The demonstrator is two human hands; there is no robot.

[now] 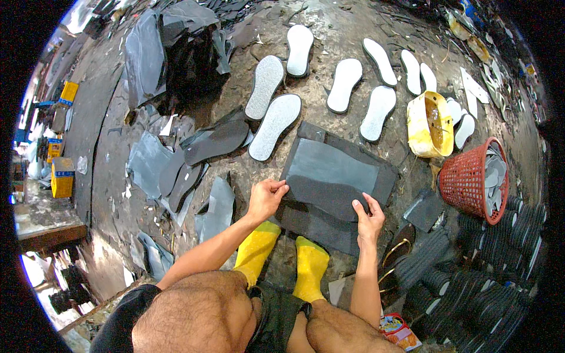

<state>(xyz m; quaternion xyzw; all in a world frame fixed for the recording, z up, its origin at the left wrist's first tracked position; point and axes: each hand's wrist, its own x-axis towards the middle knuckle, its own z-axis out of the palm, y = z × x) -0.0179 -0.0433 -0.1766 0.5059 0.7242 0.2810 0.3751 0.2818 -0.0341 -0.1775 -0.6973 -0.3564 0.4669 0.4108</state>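
A dark shoe sole (323,199) is stretched sideways between my hands, above a dark sheet (329,157) on the floor. My left hand (268,200) pinches its left end with thumb and forefinger. At the other end, my right hand (369,216) grips it, thumb on the upper face and fingers along the edge. The sheet has a smoother grey panel in its middle. White-topped soles (275,126) lie beyond my hands, two of them speckled grey. More dark soles (216,143) rest to the left of the sheet.
A yellow-white cut-open container (412,123) with brown residue stands at the right, near a red basket (465,185) of grey scraps. Stacks of dark soles (471,312) fill the lower right. A dark sheet pile (147,59) rises at the far left. My yellow-socked feet (312,265) are close below.
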